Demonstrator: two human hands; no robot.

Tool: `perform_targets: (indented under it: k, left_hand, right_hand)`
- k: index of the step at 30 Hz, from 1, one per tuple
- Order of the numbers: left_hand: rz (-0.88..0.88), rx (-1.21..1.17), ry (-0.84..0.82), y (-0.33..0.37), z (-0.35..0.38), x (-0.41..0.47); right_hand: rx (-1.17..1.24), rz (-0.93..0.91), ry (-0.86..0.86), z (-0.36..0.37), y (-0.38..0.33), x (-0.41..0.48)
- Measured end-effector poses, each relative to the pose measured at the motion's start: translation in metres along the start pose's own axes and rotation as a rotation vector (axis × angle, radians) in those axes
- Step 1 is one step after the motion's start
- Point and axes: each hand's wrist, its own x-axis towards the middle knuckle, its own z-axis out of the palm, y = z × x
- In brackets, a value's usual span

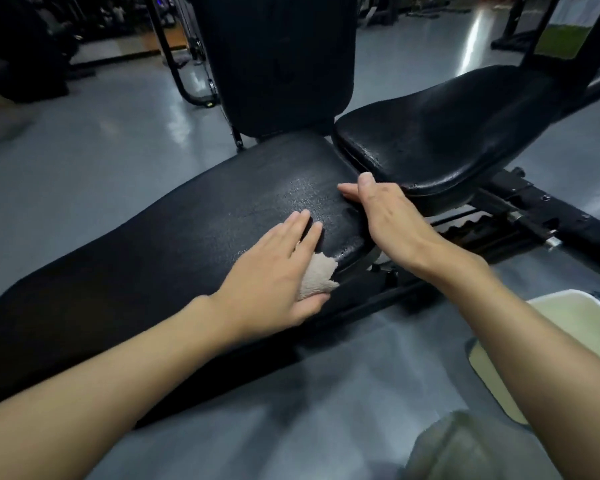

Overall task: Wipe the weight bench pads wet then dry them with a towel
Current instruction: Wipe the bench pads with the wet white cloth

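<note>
A long black back pad of the weight bench runs from lower left to the middle. Its near end glistens with moisture. Beyond a gap sits the black seat pad, also speckled wet. My left hand lies flat on the back pad's near edge, pressing a small beige towel that pokes out under the palm and thumb. My right hand grips the end of the back pad at the gap, fingers curled over the edge.
A black upright pad stands behind the bench. The bench's black steel frame stretches right. A white tub sits on the grey floor at lower right. Other gym equipment stands far back.
</note>
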Motion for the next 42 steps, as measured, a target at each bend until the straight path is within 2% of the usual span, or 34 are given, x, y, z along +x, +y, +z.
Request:
perform_targets:
  k: [7,10,14,17,19,23,26,33,42]
  left_hand:
    - [-0.065,-0.029,0.125,0.03,0.002,0.038]
    - [-0.075,-0.092,0.127,0.027,0.008,0.039]
    - [-0.016,-0.152,0.151,0.011,0.016,0.028]
    - [0.01,-0.157,0.162,0.001,0.016,0.014]
    - [0.026,-0.156,0.172,-0.011,0.016,-0.003]
    - [0.038,-0.148,0.174,-0.045,0.022,-0.052]
    - [0.025,-0.088,0.177,-0.081,0.033,-0.093]
    - [-0.098,-0.028,0.126,-0.178,0.052,-0.199]
    - [-0.218,-0.01,0.093,-0.248,0.066,-0.292]
  right_hand:
    - [0.062,-0.003,0.041,0.001,-0.001,0.002]
    - [-0.016,-0.043,0.054,0.008,-0.005,0.001]
    - [-0.218,-0.143,-0.023,0.037,-0.018,-0.004]
    - [-0.109,-0.124,-0.022,0.047,-0.035,-0.008]
    - [-0.026,-0.097,-0.05,0.059,-0.048,-0.011]
    - [-0.176,-0.06,-0.106,0.096,-0.069,-0.014]
    - [-0.179,-0.046,-0.147,0.131,-0.087,-0.012]
    - [-0.391,-0.15,-0.244,0.238,-0.142,-0.017]
    - [-0.388,-0.222,-0.348,0.356,-0.196,-0.024]
